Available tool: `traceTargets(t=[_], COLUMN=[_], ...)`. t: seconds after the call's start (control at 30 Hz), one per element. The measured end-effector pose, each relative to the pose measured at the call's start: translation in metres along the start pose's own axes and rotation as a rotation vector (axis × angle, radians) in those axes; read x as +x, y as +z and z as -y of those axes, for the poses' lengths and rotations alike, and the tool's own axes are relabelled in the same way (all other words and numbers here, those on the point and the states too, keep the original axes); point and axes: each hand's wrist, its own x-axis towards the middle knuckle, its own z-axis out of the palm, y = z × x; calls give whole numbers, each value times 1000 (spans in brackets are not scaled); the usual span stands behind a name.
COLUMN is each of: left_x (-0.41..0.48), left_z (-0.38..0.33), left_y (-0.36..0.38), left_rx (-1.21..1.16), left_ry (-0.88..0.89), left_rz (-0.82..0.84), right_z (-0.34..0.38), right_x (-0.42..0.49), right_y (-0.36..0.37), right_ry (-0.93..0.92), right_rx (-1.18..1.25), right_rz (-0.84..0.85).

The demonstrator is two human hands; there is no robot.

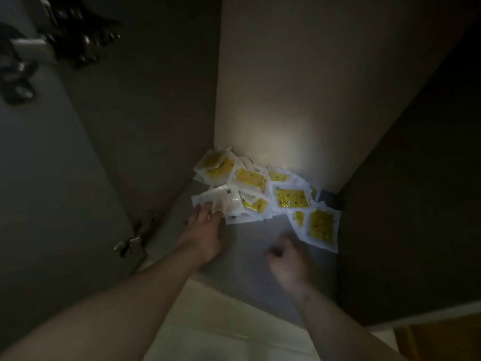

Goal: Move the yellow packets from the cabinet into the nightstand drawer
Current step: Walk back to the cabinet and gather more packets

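Both hands reach toward yellow-and-white plastic packets (263, 194): left hand (201, 230) spread, touching the pile; right hand (285, 259) loosely curled, empty, on grey cabinet floor (247, 256).

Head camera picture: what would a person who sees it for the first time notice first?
The eye goes first to the pile of yellow packets, bright against the cabinet's pale back wall. Next come the two bare arms: the left hand touches a white-faced packet at the pile's left edge, and the right hand is loosely curled, blurred, above the grey shelf floor.

Roughly nine yellow packets (292, 198) can be counted in the cabinet (286, 87), though overlap hides the exact number. Two hands are visible, and one door hinge (130, 243).
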Motion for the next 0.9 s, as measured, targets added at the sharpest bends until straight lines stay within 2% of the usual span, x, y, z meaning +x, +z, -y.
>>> traceTargets(t=[0.1, 0.33, 0.47, 0.63, 0.77, 0.9], left_x=[22, 60, 67, 63, 55, 29], left_z=[6, 0, 0, 2, 5, 0], left_y=[13, 31, 29, 32, 37, 47], left_rx=[69, 3, 102, 179, 198, 297], left_ry=[17, -34, -4, 30, 52, 84], left_rz=[10, 113, 64, 34, -3, -35], right_z=[-12, -33, -38, -32, -35, -41], right_x=[15, 70, 116, 142, 131, 104], right_y=[1, -19, -31, -35, -29, -21], right_ry=[-31, -31, 45, 66, -8, -74], right_rx=[-90, -292, -394, -431, -603, -629], right_rz=[-28, -109, -118, -32, 17, 68])
